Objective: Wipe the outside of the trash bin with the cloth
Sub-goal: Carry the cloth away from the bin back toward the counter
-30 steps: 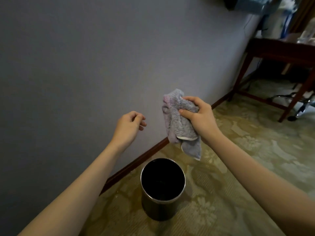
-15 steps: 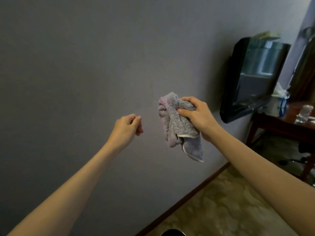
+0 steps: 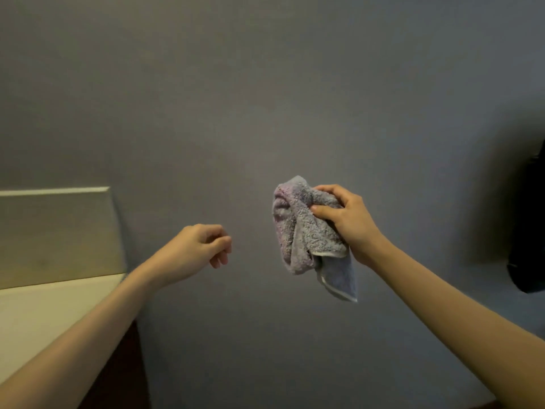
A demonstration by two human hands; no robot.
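Wall (image 3: 265, 98), grey and plain, fills nearly the whole view, with the person facing it and both bare arms raised ahead. At lower left a pale counter (image 3: 44, 314) meets a tan panel (image 3: 56, 231) set against the wall; at the right edge a dark object (image 3: 528, 231) hangs, too cropped to name. The bin is not in view, so nothing here shows where it stands or how much of its outside has been wiped; the wiping looks to be not yet under way.

The cloth (image 3: 306, 231), a grey-lilac terry piece with a pale hem, is in mid-air just in front of the wall, right of centre, touching nothing but the right hand (image 3: 351, 222). That hand grips it, thumb and curled fingers closed round a bunched wad, probably to keep a thick pad ready for pressing on the bin. The cloth's long axis runs near upright, tilted slightly: the bunched top sits at upper left, and a loose hemmed corner points down and to the right, hanging free below the hand.

The left hand (image 3: 200, 246) floats apart from the cloth, fingers loosely curled and holding nothing, likely kept free to steady the bin.
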